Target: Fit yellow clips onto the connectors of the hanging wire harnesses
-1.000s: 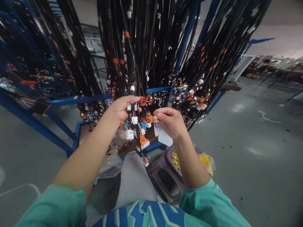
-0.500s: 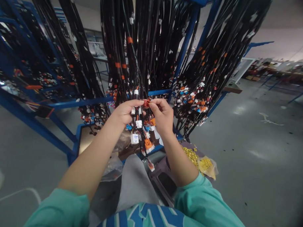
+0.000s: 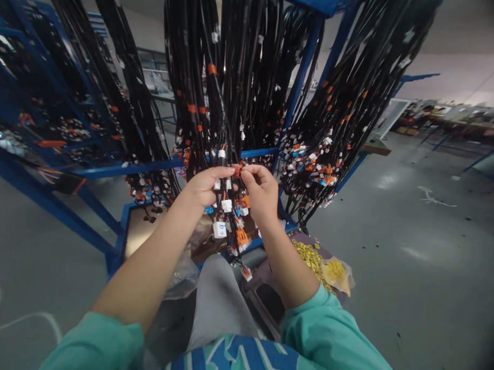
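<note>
Between my two hands is a small red connector [image 3: 236, 169] on a hanging wire harness [image 3: 224, 119]. My left hand [image 3: 206, 184] is closed on its left side, thumb stretched along it. From the right, my right hand [image 3: 262, 190] pinches at the connector's other end, where the fingertips hide whatever small part is there. Just below my hands dangle white connectors [image 3: 226, 206], a white tag with blue handwriting [image 3: 220, 229] and an orange connector [image 3: 242, 237]. Lower still hangs a white and orange plug [image 3: 246, 273].
Black harness bundles [image 3: 355, 102] hang on both sides from a blue metal rack [image 3: 150, 167]. Yellow small parts [image 3: 309, 255] and a plastic bag of them [image 3: 336, 272] lie on a grey stool [image 3: 263, 304] by my right forearm. Clear plastic [image 3: 185, 277] lies near my left knee.
Both hands stay at the red connector. My right hand has shifted very slightly left and down, with its fingertips closer to my left thumb. The view has moved a little.
</note>
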A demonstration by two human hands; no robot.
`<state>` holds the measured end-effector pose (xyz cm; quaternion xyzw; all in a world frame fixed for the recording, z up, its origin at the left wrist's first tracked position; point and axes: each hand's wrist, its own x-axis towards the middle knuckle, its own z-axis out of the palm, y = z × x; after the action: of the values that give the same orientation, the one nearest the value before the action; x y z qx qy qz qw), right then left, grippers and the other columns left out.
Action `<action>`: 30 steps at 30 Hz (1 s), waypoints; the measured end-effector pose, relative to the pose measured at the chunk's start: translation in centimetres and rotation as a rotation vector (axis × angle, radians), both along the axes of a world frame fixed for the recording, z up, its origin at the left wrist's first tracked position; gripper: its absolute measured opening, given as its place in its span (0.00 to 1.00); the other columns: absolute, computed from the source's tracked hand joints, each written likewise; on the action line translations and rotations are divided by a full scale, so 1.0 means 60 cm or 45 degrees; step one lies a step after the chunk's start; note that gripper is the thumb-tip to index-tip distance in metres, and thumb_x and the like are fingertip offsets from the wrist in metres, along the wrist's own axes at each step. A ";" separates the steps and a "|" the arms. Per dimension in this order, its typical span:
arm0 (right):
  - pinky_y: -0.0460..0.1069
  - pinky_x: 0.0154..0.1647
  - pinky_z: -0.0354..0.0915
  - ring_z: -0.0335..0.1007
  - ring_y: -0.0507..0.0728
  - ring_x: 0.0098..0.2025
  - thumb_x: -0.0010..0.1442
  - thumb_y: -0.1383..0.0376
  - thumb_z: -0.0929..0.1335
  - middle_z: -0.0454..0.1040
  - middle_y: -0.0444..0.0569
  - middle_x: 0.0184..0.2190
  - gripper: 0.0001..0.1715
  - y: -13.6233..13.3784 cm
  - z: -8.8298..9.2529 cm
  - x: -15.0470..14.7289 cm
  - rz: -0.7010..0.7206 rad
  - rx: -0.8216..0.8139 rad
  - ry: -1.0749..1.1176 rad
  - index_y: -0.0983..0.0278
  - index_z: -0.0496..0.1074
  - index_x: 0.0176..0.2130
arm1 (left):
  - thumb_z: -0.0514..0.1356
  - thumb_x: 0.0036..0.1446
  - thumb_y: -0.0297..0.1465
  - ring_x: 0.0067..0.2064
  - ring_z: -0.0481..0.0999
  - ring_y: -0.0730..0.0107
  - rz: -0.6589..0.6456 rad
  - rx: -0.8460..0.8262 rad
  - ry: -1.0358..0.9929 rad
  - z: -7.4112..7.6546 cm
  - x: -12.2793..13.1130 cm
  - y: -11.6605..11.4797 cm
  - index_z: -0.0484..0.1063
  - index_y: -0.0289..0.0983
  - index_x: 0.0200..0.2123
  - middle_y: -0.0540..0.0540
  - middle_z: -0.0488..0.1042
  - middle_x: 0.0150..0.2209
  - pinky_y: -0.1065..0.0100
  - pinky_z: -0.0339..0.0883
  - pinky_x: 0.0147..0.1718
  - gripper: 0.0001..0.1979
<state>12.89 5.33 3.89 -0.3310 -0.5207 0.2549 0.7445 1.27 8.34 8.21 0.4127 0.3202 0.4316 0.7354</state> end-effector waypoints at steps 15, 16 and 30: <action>0.45 0.32 0.64 0.66 0.50 0.33 0.50 0.61 0.68 0.69 0.42 0.29 0.08 0.005 0.001 0.000 0.163 -0.113 0.117 0.61 0.66 0.30 | 0.60 0.45 0.21 0.18 0.72 0.74 0.025 0.037 0.023 -0.004 0.003 0.001 0.75 0.33 0.27 0.49 0.74 0.19 0.72 0.68 0.19 0.04; 0.44 0.29 0.63 0.65 0.49 0.31 0.49 0.61 0.69 0.68 0.41 0.28 0.09 0.005 0.002 0.001 0.169 -0.121 0.132 0.61 0.66 0.30 | 0.60 0.45 0.21 0.17 0.72 0.74 0.020 0.045 0.019 -0.001 0.003 -0.002 0.74 0.33 0.26 0.49 0.74 0.19 0.72 0.68 0.19 0.04; 0.43 0.23 0.68 0.65 0.45 0.21 0.45 0.64 0.73 0.75 0.42 0.30 0.14 0.012 0.026 0.029 0.501 -0.347 0.114 0.62 0.63 0.26 | 0.60 0.43 0.19 0.16 0.71 0.73 0.098 0.163 0.148 0.008 0.009 -0.012 0.72 0.31 0.23 0.48 0.73 0.16 0.74 0.68 0.16 0.03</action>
<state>14.63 6.04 5.44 -0.3089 -0.5023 0.4773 0.6515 1.80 7.59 8.66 0.4704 0.3497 0.4544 0.6707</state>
